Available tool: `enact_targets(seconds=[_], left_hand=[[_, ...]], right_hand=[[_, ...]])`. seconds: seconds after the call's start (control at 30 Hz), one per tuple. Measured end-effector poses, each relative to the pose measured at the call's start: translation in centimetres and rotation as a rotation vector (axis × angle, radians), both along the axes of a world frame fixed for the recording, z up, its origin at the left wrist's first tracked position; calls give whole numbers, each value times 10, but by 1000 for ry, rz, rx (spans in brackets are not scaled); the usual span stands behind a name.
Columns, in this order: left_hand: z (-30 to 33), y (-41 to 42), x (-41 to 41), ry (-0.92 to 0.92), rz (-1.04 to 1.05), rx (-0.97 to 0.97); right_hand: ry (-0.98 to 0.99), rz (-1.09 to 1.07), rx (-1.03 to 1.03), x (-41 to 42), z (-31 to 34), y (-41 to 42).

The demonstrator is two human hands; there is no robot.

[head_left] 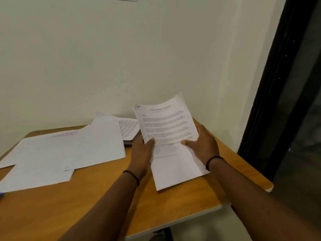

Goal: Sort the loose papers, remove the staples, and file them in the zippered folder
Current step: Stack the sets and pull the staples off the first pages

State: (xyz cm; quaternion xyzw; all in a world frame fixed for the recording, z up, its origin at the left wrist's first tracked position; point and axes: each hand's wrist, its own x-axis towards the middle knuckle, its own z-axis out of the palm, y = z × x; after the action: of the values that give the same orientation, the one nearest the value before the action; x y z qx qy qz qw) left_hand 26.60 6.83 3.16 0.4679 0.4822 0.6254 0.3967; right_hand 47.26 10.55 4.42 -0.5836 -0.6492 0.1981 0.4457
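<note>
Midway through sorting: printed document [169, 136] held up off the surface [104, 197], left hand [141, 150] and right hand [202, 145] pinching its two sides. Loose papers [69, 150] spread left of the hands. Next, probably, staple hunted at top corner.

A stapled bundle of printed white paper sheets [169, 136] is held tilted above the right part of the rounded brown wooden table [104, 202], with the left hand [141, 152] at its left edge and the right hand [203, 145] at its right edge. To the left of the bundle, several loose white paper sheets [69, 150] lie overlapping on the table. Behind them, near the wall [121, 58], a flat dark object [129, 142] lies partly under a printed sheet [129, 126]
</note>
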Motion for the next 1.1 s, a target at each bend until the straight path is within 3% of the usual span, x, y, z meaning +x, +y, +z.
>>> enact_targets(seconds=[0.07, 0.2, 0.33, 0.4, 0.57, 0.7, 0.97, 1.1], left_hand=[[-13, 14, 22, -18, -14, -56], [-28, 31, 39, 144, -37, -207], [-34, 42, 31, 728, 101, -394], [-37, 45, 26, 910, 105, -443], [-42, 45, 20, 897, 94, -403], [-34, 26, -2, 868, 163, -445], [-19, -38, -134, 847, 675, -199], [-39, -62, -209, 1065, 934, -205]], right_hand=[[-71, -25, -44, 20, -6, 10], [-302, -54, -122, 42, -21, 31], [-536, -141, -140, 41, -47, 37], [-599, -190, -69, 36, -53, 36], [-566, -88, 141, 7, -48, 25], [-485, 27, 196, -41, -38, 16], [-307, 304, 250, -183, -42, -17], [-332, 346, 295, -249, -63, -24]])
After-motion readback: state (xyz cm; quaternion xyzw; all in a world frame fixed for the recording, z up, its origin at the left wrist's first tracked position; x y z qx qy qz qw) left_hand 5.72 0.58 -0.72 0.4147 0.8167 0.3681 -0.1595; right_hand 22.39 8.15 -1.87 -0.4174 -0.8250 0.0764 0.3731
